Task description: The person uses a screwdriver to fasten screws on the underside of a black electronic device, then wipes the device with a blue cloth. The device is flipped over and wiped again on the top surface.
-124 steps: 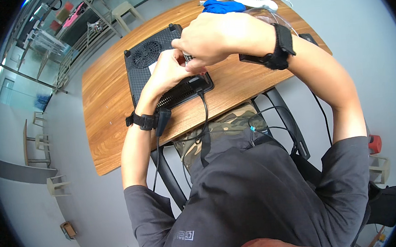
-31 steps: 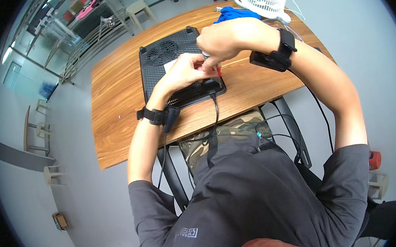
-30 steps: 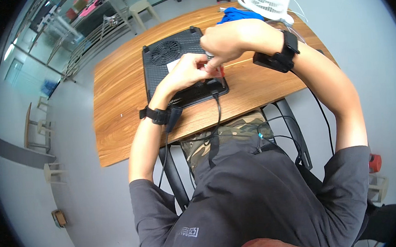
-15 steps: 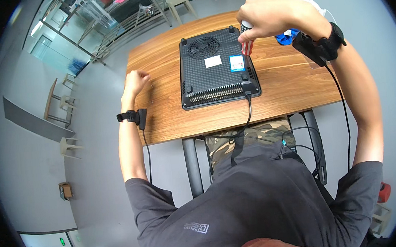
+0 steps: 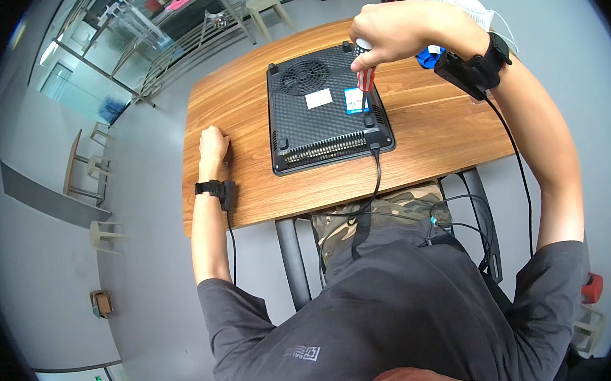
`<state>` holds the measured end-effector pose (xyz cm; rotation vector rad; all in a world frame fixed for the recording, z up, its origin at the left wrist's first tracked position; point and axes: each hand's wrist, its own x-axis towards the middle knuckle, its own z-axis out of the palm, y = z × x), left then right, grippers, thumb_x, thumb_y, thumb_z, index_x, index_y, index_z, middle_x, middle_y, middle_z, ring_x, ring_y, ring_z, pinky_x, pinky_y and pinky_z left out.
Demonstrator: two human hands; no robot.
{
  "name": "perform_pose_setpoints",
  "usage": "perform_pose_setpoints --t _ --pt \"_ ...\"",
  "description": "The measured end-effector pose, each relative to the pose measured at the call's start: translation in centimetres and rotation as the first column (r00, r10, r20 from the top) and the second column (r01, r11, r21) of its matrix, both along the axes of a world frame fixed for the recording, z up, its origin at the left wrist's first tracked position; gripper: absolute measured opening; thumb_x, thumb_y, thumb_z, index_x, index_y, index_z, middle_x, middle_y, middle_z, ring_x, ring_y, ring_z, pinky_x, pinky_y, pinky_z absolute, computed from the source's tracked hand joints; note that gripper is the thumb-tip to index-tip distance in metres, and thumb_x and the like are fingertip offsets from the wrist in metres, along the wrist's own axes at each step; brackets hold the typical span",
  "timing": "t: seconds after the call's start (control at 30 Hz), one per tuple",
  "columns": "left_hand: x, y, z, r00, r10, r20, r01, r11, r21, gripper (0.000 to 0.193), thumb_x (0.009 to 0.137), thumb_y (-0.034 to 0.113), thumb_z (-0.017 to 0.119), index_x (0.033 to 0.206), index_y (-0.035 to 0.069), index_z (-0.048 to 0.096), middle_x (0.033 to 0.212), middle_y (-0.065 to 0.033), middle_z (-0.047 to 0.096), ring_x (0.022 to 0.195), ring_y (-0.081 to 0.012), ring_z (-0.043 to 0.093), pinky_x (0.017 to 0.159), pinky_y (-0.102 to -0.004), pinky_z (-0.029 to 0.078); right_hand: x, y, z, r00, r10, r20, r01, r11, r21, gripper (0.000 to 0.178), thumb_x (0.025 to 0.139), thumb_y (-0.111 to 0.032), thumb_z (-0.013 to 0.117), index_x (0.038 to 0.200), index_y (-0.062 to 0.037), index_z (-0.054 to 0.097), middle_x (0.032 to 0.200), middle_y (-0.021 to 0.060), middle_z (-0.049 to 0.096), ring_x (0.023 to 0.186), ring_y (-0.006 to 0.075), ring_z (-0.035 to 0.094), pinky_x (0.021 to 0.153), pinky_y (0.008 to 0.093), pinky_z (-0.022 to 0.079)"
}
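An upside-down black induction cooker [image 5: 297, 124] lies on the wooden table, showing its round fan grille [image 5: 304, 77], small feet and two stickers. My right hand [image 5: 386, 32] is closed around the handle of a screwdriver [image 5: 366, 80], red and white striped with a dark upper part. The screwdriver stands nearly upright, its shaft pointing down at the cooker's right side near a front foot; whether the tip touches is too small to tell. My left hand [image 5: 213, 146] is curled into a fist on the table left of the cooker; its fingers are mostly hidden.
A black power cord [image 5: 377, 175] runs from the cooker's near edge over the table edge [image 5: 251, 224]. Beyond my right wrist are a blue item [image 5: 429, 57] and a white fan-like object [image 5: 459, 3]. Cables trail from both wrist straps. Stools and a metal rack stand farther off.
The screwdriver has moved left and down relative to the cooker, toward a front foot, with my right hand on it. My left hand has turned and lowered onto the table. The whole view has shifted slightly.
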<state>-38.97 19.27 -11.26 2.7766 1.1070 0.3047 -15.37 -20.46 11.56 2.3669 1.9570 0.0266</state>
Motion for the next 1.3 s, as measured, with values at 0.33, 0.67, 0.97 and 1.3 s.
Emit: perform_pose_setpoints --t 0.33,0.67,0.97,1.3 --pt "1.8 -0.8 0.8 1.000 0.026 0.016 -0.027 0.997 0.072 0.015 0.082 0.009 0.072 0.091 -0.002 0.077 0.089 -0.0266 0.073 0.085 -0.0394 0.073 0.080 -0.0428 0.059 2.1 0.9 1.0 0.998 0.022 -0.066 -0.019 0.999 0.044 0.059 0.094 -0.051 0.067 0.095 0.0081 0.072 0.067 0.0203 0.066 0.062 0.0325 0.067 0.058 0.0405 0.054" --pt "13.7 -8.9 9.8 0.849 -0.501 0.170 0.522 0.845 -0.118 0.023 0.088 0.021 0.076 0.095 -0.001 0.076 0.083 -0.0173 0.075 0.075 -0.0275 0.073 0.073 -0.0375 0.056 8.5 4.1 2.8 1.000 0.013 -0.019 -0.010 0.991 0.135 0.063 0.095 -0.053 0.066 0.103 0.0091 0.071 0.068 0.0208 0.066 0.063 0.0323 0.068 0.059 0.0403 0.054" --pt "21.8 -15.2 10.4 0.691 -0.683 0.239 0.722 0.670 -0.173 0.015 0.084 0.007 0.071 0.094 -0.003 0.070 0.083 -0.0161 0.073 0.076 -0.0253 0.072 0.073 -0.0363 0.057 12.0 3.8 3.4 0.987 0.022 -0.158 0.002 0.989 0.148 0.056 0.094 -0.047 0.069 0.104 0.0080 0.071 0.074 0.0228 0.068 0.070 0.0354 0.069 0.067 0.0412 0.055" --pt "26.1 -16.5 9.9 0.626 -0.729 0.277 0.780 0.591 -0.206 0.011 0.079 0.003 0.066 0.078 -0.004 0.057 0.074 -0.0190 0.062 0.071 -0.0363 0.064 0.069 -0.0434 0.051 15.2 4.0 2.6 0.980 0.014 -0.198 0.023 0.983 0.183 0.055 0.092 -0.050 0.068 0.096 0.0053 0.072 0.084 0.0225 0.072 0.080 0.0394 0.071 0.073 0.0449 0.057"
